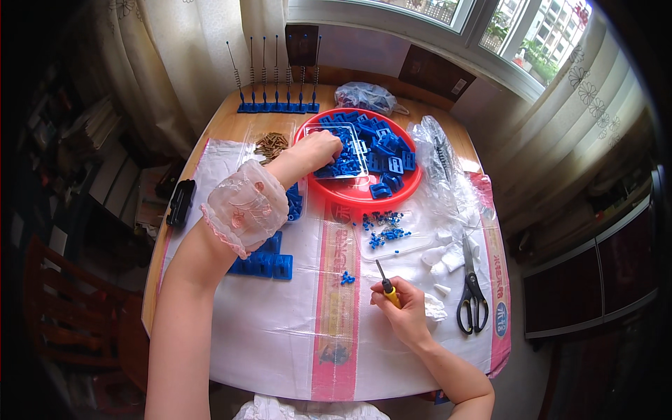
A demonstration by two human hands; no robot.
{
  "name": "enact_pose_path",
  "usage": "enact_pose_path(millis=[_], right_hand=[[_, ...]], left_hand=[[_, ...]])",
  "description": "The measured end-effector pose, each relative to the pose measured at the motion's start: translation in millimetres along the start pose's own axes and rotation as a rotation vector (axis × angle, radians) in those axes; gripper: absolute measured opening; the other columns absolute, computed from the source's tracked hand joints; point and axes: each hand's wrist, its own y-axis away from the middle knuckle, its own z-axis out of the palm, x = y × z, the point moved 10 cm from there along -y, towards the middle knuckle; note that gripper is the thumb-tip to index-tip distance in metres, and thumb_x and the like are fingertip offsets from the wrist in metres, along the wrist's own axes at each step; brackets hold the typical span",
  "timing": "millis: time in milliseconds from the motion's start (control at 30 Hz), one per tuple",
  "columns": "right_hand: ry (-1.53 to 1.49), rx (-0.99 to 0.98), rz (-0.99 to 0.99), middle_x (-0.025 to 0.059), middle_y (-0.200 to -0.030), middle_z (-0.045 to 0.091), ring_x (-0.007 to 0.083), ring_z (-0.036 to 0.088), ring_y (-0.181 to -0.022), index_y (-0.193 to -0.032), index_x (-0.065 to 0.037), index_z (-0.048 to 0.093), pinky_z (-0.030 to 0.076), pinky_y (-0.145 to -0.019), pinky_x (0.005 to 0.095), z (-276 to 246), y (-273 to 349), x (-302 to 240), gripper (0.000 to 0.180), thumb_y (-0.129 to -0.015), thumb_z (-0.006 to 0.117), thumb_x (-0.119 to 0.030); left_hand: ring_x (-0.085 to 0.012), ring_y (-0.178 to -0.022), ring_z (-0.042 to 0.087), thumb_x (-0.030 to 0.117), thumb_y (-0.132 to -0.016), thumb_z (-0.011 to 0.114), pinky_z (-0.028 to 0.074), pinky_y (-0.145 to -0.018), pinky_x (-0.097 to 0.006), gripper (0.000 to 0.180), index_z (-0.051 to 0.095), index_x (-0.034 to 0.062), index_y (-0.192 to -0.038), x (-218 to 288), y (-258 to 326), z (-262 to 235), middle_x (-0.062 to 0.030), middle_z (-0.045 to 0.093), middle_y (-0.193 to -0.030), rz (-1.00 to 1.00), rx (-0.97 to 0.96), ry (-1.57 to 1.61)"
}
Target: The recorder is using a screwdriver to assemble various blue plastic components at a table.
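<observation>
The left hand (318,148) reaches forward over the red round tray (357,192), its fingers curled down among the blue plastic clips (381,150) heaped there (whether it has one pinched I cannot tell), with a clear plastic box (350,150) just under its fingertips. Nearer the body, the right hand (399,308) is closed around a small yellow-handled screwdriver (385,282), tip pointing away, above the white sheet on the counter (224,122). Black scissors (472,294) lie just right of that hand, and small blue beads (383,227) sit scattered just beyond it.
</observation>
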Motion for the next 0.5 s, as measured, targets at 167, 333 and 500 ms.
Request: enact_pose_path(millis=[167,333,500], right_hand=[[-0.005,-0.003,-0.006,0.0021,-0.086,0.068,0.0075,0.065,-0.081,-0.101,0.001,0.066,0.051,-0.072,0.0208,0,0,1,0.011,-0.092,0.067,-0.005],[-0.016,-0.003,0.0,0.0022,-0.086,0.067,0.0075,0.065,-0.081,-0.101,0.002,0.065,0.051,-0.072,0.021,1,1,0,0.011,-0.092,0.067,-0.004],[-0.007,-0.003,-0.01,0.0018,-0.086,0.067,0.0073,0.065,-0.082,-0.101,0.002,0.066,0.051,-0.072,0.0212,2,1,-3,0.01,-0.092,0.067,-0.004]], left_hand=[[-0.0314,-0.1,0.065,0.011,-0.081,0.073,0.051,-0.089,-0.043,0.013,0.072,0.007,-0.093,5,4,-16,-0.0147,0.068,-0.098,-0.006,-0.001,-0.067],[-0.0312,-0.091,0.067,0.01,-0.08,0.071,0.054,-0.079,-0.042,0.008,0.069,0.0054,-0.087,62,49,-73,-0.0142,0.067,-0.09,0.082,0.128,0.029],[-0.0288,-0.084,0.07,0.005,-0.079,0.067,0.056,-0.069,-0.039,0.004,0.067,0.0031,-0.083,156,141,-65,-0.0144,0.066,-0.085,0.217,-0.039,0.025]])
